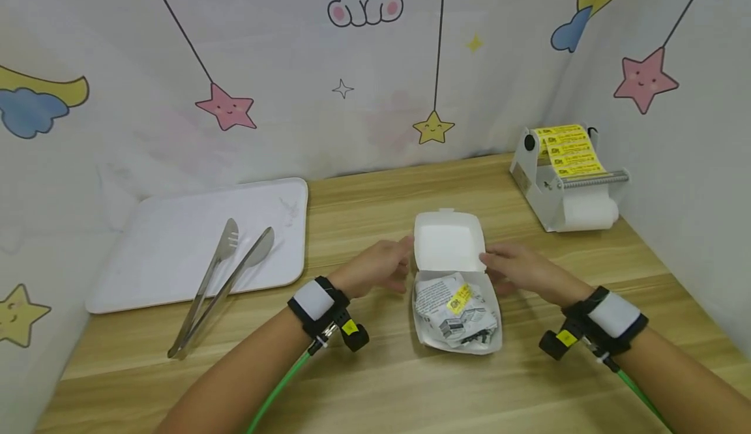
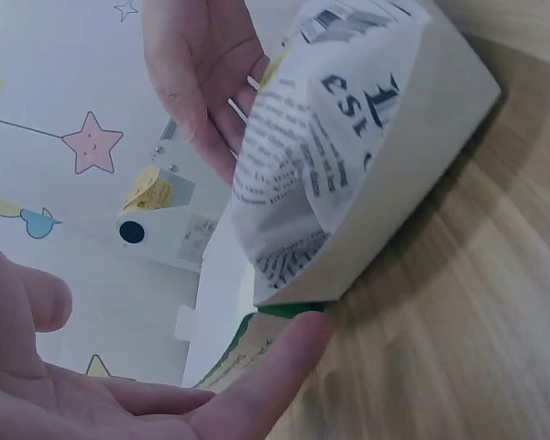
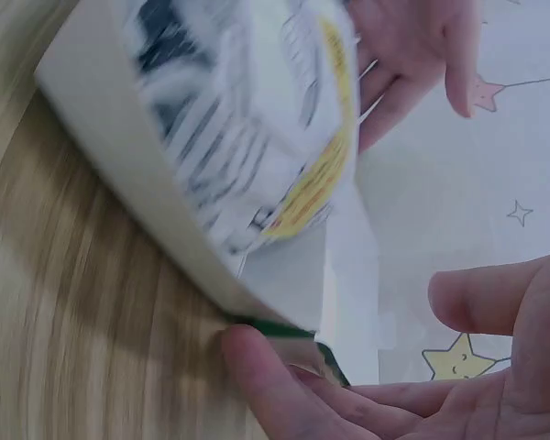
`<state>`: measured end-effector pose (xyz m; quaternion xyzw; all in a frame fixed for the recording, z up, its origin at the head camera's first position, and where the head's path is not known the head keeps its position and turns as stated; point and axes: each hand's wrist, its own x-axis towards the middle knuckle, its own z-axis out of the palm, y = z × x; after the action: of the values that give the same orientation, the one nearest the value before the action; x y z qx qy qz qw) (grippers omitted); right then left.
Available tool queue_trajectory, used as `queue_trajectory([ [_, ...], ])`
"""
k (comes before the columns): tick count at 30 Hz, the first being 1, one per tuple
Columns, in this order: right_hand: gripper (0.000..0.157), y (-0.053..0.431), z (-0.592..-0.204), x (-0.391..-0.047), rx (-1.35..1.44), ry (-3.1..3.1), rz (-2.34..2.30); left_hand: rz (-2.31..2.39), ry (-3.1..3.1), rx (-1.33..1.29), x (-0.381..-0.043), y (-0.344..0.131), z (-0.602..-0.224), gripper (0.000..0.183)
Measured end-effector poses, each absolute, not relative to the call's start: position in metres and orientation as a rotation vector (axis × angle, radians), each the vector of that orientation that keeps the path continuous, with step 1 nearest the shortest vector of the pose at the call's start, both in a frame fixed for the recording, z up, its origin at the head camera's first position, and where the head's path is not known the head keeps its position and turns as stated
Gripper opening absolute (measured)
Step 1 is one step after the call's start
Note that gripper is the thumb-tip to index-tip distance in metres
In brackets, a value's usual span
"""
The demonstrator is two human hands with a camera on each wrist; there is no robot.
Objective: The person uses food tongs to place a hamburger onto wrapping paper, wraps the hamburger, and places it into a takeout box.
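An open takeout box (image 1: 493,344) stands on the table with its white lid (image 1: 449,246) folded back, away from me. Inside its base lies a parcel wrapped in printed paper (image 1: 435,300), with a yellow sticker (image 1: 459,298) on top. My left hand (image 1: 378,266) is at the left edge of the lid, fingers loosely extended. On the other side, my right hand (image 1: 525,270) has its fingertips at the lid's right edge. In the right wrist view, the extended fingers (image 3: 266,376) lie beside the box near the hinge and the thumb stands apart. The left wrist view shows a similar spread.
A white tray (image 1: 170,245) lies at the left, with metal tongs (image 1: 217,277) across it and over its front edge. A label dispenser (image 1: 530,180) with a roll of yellow labels (image 1: 572,150) stands at the back right. A patterned curtain (image 1: 352,128) hangs behind the table.
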<state>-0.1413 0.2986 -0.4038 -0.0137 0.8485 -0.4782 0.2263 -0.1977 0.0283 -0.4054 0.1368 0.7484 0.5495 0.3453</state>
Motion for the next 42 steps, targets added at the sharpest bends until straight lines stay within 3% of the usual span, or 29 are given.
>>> queue_trajectory([
  [6, 0.071, 0.29, -0.397, -0.139, -0.068, 2.236, -1.411, 1.518, 1.719, 0.293, -0.194, 0.028, -0.402, 0.072],
  [15, 0.062, 0.289, -0.404, -0.142, -0.013, 2.173, -1.603, 1.65, 1.732, 0.176, -0.195, 0.028, -0.404, 0.065],
  [21, 0.067, 0.286, -0.406, -0.144, 0.009, 2.139, -1.706, 1.738, 1.745, 0.179, -0.197, 0.025, -0.406, 0.064],
  [26, 0.057, 0.284, -0.41, -0.143, -0.092, 2.075, -1.862, 1.747, 1.768, 0.155, -0.196, 0.023, -0.405, 0.065],
  [33, 0.079, 0.282, -0.409, -0.141, -0.026, 1.967, -1.914, 1.587, 1.826, 0.242, -0.194, 0.014, -0.404, 0.07],
  [42, 0.071, 0.287, -0.402, -0.142, -0.05, 1.966, -1.787, 1.62, 1.823, 0.189, -0.192, 0.006, -0.4, 0.078],
])
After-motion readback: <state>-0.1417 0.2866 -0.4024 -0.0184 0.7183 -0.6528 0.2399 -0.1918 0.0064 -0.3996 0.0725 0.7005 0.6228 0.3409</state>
